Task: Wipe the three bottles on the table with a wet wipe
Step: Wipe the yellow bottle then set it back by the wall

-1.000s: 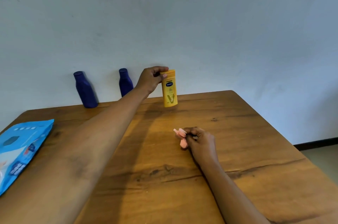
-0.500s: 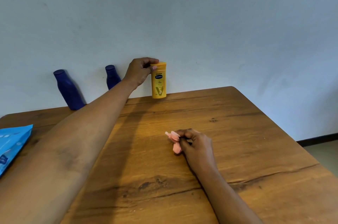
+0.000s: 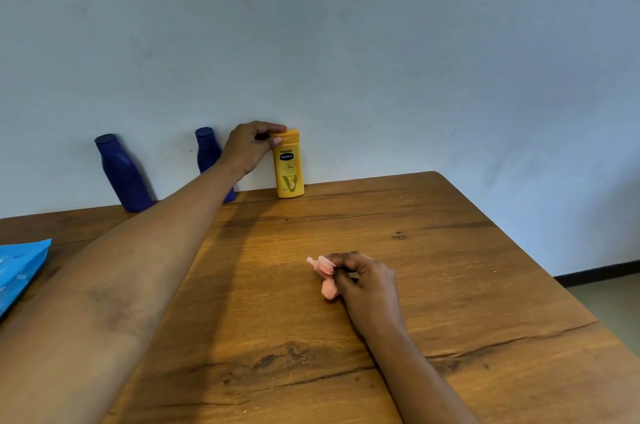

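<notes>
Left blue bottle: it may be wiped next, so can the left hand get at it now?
Likely yes, once the left hand lets go of the yellow bottle; the left blue bottle stands apart, nothing in front.

Middle bottle (image 3: 207, 151) half behind forearm (image 3: 187, 219)

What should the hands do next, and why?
Probably the left hand should let go of the yellow bottle: it stands upright on the table by the wall, while the right hand holds the wipe well apart from it.
</notes>
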Available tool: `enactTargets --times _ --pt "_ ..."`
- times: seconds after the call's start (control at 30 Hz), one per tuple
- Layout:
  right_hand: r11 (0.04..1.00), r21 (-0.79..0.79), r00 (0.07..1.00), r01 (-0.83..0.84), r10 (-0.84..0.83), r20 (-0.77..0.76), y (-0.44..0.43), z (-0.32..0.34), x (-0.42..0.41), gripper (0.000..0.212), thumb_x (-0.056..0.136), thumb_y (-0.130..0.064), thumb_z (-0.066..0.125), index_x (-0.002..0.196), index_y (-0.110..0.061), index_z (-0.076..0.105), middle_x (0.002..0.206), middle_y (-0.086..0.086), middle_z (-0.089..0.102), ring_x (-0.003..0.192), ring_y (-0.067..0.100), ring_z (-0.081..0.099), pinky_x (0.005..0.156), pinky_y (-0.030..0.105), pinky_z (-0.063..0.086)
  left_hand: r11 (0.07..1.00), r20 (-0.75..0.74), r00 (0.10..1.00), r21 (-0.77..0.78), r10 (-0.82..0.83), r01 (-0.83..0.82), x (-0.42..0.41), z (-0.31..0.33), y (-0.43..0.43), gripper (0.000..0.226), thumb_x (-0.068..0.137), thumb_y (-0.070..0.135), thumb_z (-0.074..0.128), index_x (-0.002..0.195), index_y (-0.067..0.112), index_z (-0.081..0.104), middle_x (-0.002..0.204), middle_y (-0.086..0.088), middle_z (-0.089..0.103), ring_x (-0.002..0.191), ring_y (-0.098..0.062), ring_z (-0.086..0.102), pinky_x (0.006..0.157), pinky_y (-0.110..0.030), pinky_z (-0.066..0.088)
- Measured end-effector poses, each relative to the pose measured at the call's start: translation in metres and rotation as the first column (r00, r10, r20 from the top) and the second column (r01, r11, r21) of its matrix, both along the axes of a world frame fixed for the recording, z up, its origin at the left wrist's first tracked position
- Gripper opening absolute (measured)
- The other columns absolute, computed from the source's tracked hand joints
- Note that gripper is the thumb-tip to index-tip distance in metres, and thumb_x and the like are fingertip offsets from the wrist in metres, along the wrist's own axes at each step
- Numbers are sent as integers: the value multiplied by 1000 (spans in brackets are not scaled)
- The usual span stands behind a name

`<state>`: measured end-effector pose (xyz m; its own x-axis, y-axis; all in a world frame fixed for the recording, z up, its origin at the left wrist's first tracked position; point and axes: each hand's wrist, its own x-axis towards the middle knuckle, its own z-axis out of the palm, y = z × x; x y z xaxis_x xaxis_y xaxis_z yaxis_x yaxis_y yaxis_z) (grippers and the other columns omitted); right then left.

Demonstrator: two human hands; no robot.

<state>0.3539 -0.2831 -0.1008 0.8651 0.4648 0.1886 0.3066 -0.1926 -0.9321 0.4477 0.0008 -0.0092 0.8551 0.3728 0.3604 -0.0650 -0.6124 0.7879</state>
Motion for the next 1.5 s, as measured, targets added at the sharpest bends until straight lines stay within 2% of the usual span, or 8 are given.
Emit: enactTargets --times 0.13,0.23,0.4,0.63,0.8,0.97,1.17,1.5 --pt "1000 -5 1000 3 -3 5 0 -2 1 24 89 -8 59 98 -28 70 101 -17 66 95 -6 58 82 12 47 984 0 1000 178 16 -15 -4 0 -3 34 89 12 63 122 15 63 125 -6 60 112 -14 53 85 -16 41" --pt "1000 -3 1000 0 0 13 1 -3 2 24 89 -8 60 98 -27 71 100 -18 66 95 -6 59 83 13 47 971 31 999 237 32 -38 -4 0 -4 33 89 13 63 122 14 63 125 -7 61 113 -17 54 79 -10 39" --pt "1000 7 999 8 -8 34 1 -4 1 25 88 -5 60 96 -27 72 99 -17 67 93 -6 59 83 15 49 968 13 1000 250 5 -8 -5 4 0 33 87 11 65 120 12 64 125 -8 61 115 -19 54 90 -23 43" --pt "1000 8 999 12 -12 40 2 -2 1 32 88 -5 60 91 -35 69 97 -18 67 94 -5 59 84 18 49 968 34 999 251 -14 5 -1 0 5 33 87 9 65 119 13 65 122 -7 62 111 -18 56 93 -26 47" --pt "1000 -13 999 9 -9 48 1 -2 0 30 88 -6 60 93 -33 70 98 -20 66 94 -6 58 84 16 48 873 57 998 488 -16 -14 2 -1 12 32 86 15 67 118 14 66 117 -6 56 100 -18 55 83 -34 49" --pt "1000 -15 999 0 0 45 0 0 0 27 89 -6 60 95 -30 71 98 -21 65 95 -9 57 81 10 45 732 73 997 677 35 -75 -2 0 15 32 90 23 62 121 20 64 121 -3 60 109 -24 51 77 -41 50" --pt "1000 -4 999 2 -2 32 0 2 -1 26 88 -4 60 92 -27 72 96 -21 66 92 -10 57 77 6 43 649 82 994 753 72 -109 -4 3 11 34 88 29 64 121 19 63 119 -5 61 109 -26 51 69 -41 51" --pt "1000 -9 999 2 -1 40 0 -1 0 27 89 -6 60 95 -30 70 99 -20 65 94 -9 57 79 7 44 633 57 995 768 87 -99 -9 4 9 40 89 31 63 127 18 59 126 -5 59 115 -26 49 70 -39 51"
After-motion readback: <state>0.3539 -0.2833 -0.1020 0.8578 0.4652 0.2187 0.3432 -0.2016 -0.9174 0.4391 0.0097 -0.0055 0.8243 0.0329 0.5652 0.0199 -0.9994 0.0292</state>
